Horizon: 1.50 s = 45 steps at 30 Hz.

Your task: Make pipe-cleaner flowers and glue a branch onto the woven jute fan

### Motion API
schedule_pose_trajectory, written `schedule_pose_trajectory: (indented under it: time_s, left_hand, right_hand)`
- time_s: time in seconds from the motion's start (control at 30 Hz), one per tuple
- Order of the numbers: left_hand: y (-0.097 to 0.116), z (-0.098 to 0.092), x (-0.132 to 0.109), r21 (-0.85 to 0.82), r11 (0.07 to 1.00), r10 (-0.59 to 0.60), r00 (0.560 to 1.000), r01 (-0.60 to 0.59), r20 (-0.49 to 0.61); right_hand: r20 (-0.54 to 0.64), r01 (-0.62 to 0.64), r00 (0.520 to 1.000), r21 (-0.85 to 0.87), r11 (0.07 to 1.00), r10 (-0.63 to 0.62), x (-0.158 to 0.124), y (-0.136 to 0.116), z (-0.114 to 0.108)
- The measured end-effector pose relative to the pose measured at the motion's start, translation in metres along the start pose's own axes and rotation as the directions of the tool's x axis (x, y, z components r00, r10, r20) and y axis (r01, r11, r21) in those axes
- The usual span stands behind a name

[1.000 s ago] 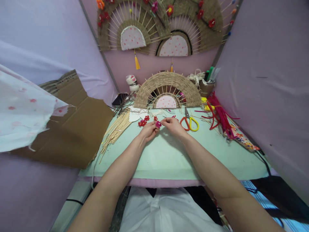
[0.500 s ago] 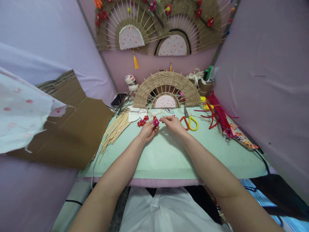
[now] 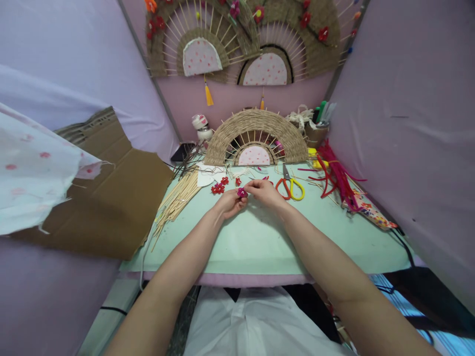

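On the pale green table (image 3: 260, 247), a woven fan (image 3: 256, 118) is propped at twelve o'clock. A magenta flower (image 3: 242, 193) is pinched in the left hand (image 3: 230, 202), centrally. At its two o'clock edge, the right hand (image 3: 263, 193) is placed; whether anything is gripped there cannot be told. Red flowers (image 3: 218, 189) are laid at nine o'clock, scissors (image 3: 287, 177) at three.

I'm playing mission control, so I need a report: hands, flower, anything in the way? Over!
Left hand holding purple flower. Right hand close against it, touch unclear. Scissors beside right hand, clear of flower. Nothing seen blocking.
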<state>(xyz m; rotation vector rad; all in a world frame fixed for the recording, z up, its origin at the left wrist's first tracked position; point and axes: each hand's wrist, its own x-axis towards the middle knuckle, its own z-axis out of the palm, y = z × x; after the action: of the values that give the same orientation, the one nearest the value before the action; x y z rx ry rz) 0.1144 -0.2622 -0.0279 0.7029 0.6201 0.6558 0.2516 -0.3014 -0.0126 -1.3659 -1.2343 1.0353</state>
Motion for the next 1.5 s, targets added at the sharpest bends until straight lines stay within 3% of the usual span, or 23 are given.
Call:
schedule_pose_trajectory:
  time_s: [0.27, 0.4, 0.57, 0.8, 0.97, 1.07, 1.4, 1.5]
  left_hand:
    - [0.001, -0.003, 0.002, -0.009, 1.0, -0.017, 1.0, 0.017, -0.014]
    - [0.002, -0.006, 0.003, 0.004, 1.0, -0.022, 1.0, 0.022, -0.018]
    - [0.003, -0.002, -0.001, -0.002, 0.996, -0.086, 0.996, 0.086, -0.031]
    - [0.004, -0.002, -0.002, 0.006, 0.997, -0.081, 0.997, 0.081, 0.001]
    - [-0.001, -0.002, 0.0, 0.236, 0.972, 0.038, 0.994, -0.013, -0.103]
    - [-0.003, 0.0, 0.0, 0.407, 0.913, 0.08, 0.985, -0.012, -0.151]
    - [-0.008, -0.006, 0.006, 0.751, 0.654, 0.276, 0.953, -0.088, -0.128]
    - [-0.009, -0.005, 0.007, 0.75, 0.655, 0.282, 0.951, -0.093, -0.127]
  right_hand:
    - [0.014, -0.076, 0.997, 0.126, 0.989, 0.075, 0.006, 0.012, -0.001]
    - [-0.008, 0.025, 1.0, 0.068, 0.997, -0.024, 0.006, 0.008, -0.004]
    - [0.081, 0.205, 0.975, 0.016, 0.979, -0.206, 0.006, 0.006, -0.005]
    - [0.133, 0.236, 0.965, -0.071, 0.969, -0.225, 0.007, 0.009, -0.005]
    - [0.097, 0.248, 0.967, -0.142, 0.958, -0.236, 0.008, 0.007, -0.009]
    - [0.148, 0.256, 0.962, -0.184, 0.949, -0.231, 0.007, 0.006, -0.01]
    - [0.246, 0.362, 0.927, -0.381, 0.851, -0.284, 0.01, 0.015, -0.014]
    - [0.251, 0.363, 0.926, -0.381, 0.85, -0.283, 0.01, 0.015, -0.014]
